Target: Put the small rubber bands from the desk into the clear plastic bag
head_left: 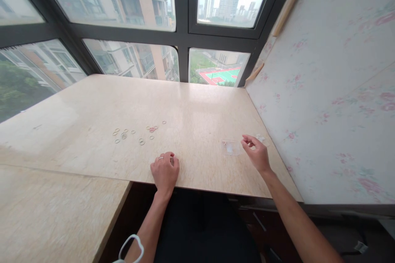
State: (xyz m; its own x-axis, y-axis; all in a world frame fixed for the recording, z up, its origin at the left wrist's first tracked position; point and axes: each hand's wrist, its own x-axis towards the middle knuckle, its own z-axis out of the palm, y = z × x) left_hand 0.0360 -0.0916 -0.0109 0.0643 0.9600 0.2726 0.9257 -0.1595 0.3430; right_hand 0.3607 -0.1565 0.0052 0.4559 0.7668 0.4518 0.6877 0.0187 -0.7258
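My left hand [165, 171] rests on the stone-look counter near its front edge, fingers curled inward. A small dark bit shows by its thumb, too unclear to name. Pinched together above the counter, the fingertips of my right hand [258, 155] may hold something too small to make out. Just left of that hand lies a small clear plastic box [230, 148] with a reddish bit at its corner. Beyond my left hand, several thin rings are scattered, among them a tight cluster [124, 136] and a group with a pinkish piece [152, 130].
A small crumpled clear-and-white piece [260, 137] lies behind my right hand. The counter [203, 111] runs back to dark-framed windows [182, 35]. A flowered wall [324, 102] bounds the right side. A second counter section [55, 209] extends at the lower left.
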